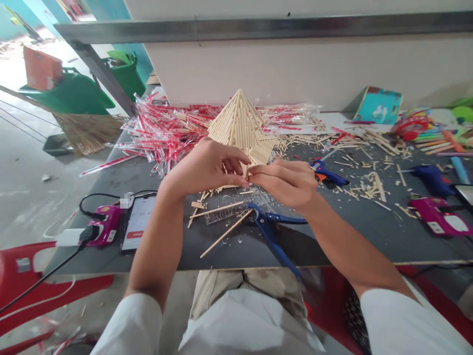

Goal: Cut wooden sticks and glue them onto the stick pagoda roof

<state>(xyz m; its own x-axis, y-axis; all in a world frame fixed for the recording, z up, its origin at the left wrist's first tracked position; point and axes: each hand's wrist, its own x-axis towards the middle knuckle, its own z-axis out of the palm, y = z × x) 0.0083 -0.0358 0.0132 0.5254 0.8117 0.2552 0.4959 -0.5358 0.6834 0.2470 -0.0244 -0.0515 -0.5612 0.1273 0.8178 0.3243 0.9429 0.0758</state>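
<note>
A pyramid built of thin wooden sticks (241, 125) stands on the dark grey table (155, 246) in front of me. My left hand (207, 167) is at its near lower face, fingers curled and pinched. My right hand (286, 182) meets it fingertip to fingertip, also pinched. Between the fingertips is a small stick piece (247, 172), too small to make out well. Below the hands lie loose sticks (221, 231), a clear ruler (236, 209) and blue-handled cutters (273, 231).
Red-and-clear wrappers (166, 130) are heaped at the back left. A blue glue gun (327, 173), stick scraps (369, 185), a second blue tool (432, 180) and a pink device (439, 217) lie to the right. At left, a phone (137, 224) and pink charger (105, 224). Red chair (37, 286) below left.
</note>
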